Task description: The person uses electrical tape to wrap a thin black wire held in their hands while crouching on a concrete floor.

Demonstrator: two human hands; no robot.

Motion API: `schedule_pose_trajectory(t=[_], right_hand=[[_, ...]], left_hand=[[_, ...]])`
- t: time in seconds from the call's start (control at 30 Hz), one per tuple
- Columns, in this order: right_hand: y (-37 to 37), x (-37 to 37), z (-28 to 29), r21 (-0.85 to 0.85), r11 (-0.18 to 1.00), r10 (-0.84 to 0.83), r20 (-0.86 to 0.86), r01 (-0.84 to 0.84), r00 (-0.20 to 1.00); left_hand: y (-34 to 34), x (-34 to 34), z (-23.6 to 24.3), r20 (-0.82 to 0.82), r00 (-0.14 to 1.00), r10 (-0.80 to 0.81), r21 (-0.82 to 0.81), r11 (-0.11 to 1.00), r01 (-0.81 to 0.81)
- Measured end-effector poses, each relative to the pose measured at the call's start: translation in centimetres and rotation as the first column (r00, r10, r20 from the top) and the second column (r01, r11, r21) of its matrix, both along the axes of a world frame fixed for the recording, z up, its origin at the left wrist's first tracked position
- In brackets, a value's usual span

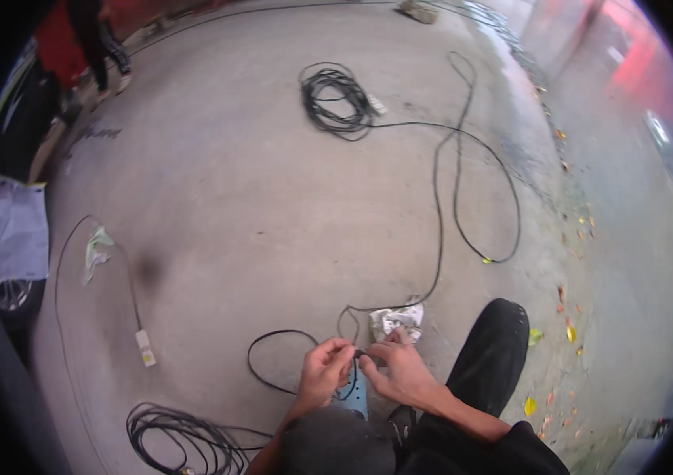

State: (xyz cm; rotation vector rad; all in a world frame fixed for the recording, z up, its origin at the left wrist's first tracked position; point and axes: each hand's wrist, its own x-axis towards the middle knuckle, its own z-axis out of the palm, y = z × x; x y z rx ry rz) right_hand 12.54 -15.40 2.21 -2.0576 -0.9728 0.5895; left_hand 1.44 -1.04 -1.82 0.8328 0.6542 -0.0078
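Close in front of my knees, my left hand pinches a black cable between thumb and fingertips. Right beside it my right hand has its fingers closed on the same cable. The short piece between the fingertips is small, and whether it is a cut end or a joint I cannot make out. A loop of cable lies on the floor to the left of my hands. Just beyond the right hand is a crumpled white cloth or paper. Under the hands shows part of a light blue object with holes.
A coiled black cable with a white power strip lies far ahead, another coil at the lower left. A second power strip and a pale cloth lie left. Another person stands far left, near a vehicle wheel.
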Motion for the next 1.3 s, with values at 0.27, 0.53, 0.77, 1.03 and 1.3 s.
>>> schedule_pose_trajectory(t=[0.27,0.53,0.77,1.03,1.3], right_hand=[[-0.1,-1.0,-2.1,-0.031,0.994,-0.105,-0.001,0.105,0.995],[1.2,-1.4,-3.0,0.048,0.997,-0.063,0.074,0.060,0.995],[1.9,-1.0,-1.7,0.082,0.987,-0.140,0.033,0.137,0.990],[1.9,-2.4,-2.6,0.092,0.984,-0.127,-0.223,0.151,0.967],[0.8,-1.3,-0.9,0.060,0.995,-0.061,-0.286,0.082,0.956]], left_hand=[[-1.1,0.4,-1.6,0.067,0.997,0.036,0.083,0.996,-0.041],[-1.0,0.7,-0.4,-0.019,0.979,0.205,0.035,0.978,-0.204],[-0.7,1.7,0.1,-0.013,0.979,0.202,0.101,0.975,-0.200],[-0.3,0.4,0.1,-0.087,0.961,0.264,-0.053,0.962,-0.269],[1.0,-0.6,0.5,-0.041,0.991,0.127,-0.228,0.965,-0.133]])
